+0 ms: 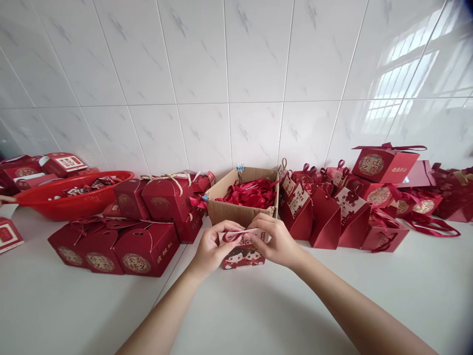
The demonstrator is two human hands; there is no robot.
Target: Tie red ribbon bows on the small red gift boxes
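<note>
A small red gift box (243, 256) with two cartoon figures on its front stands on the white counter in front of me. My left hand (212, 246) and my right hand (275, 239) meet over its top. Both pinch a thin red ribbon (232, 235) at the box's white upper flap. The fingers of each hand are curled and pressed together. Just behind the hands sits an open cardboard box (236, 209) filled with loose red ribbons (251, 193).
Several closed red gift boxes (148, 246) lie at the left, some with rope handles. A red plastic basin (70, 197) stands at far left. Several red bag-shaped boxes with tags (325, 217) crowd the right, against the white tiled wall (229, 74).
</note>
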